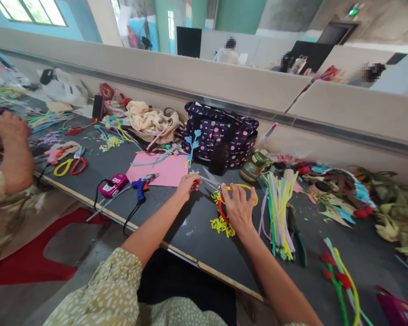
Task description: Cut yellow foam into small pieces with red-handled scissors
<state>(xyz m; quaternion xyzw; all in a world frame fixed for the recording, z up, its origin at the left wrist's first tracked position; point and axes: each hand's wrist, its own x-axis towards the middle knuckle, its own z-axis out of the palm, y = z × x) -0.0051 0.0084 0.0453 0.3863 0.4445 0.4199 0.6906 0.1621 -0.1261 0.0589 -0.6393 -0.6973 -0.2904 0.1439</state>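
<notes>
One pair of scissors (pixel 219 186): held right now in the right hand (pixel 238 204), just above the dark tabletop (pixel 204 245), with the blades (pixel 211 177) parted and aimed at the other hand.
Right hand: curled over the handles; whether every loop is threaded cannot be told.
Left hand (pixel 189 184): fingertips pinched together, close by the blades; anything gripped there is too small to be made out.
Handles, yellow and red: likely light, stiff and smooth; hold is best taken through the loops.
Blades: rigid, presumably sharp; fingertips are best kept off the edges.
Yellow clippings (pixel 223 225): scattered below the right hand; probably soft, near weightless, easily brushed astray.
Bundle of fuzzy stems (pixel 279 213): lying to the right; soft-skinned by the look, probably bendable, best gripped lightly around the middle.
</notes>
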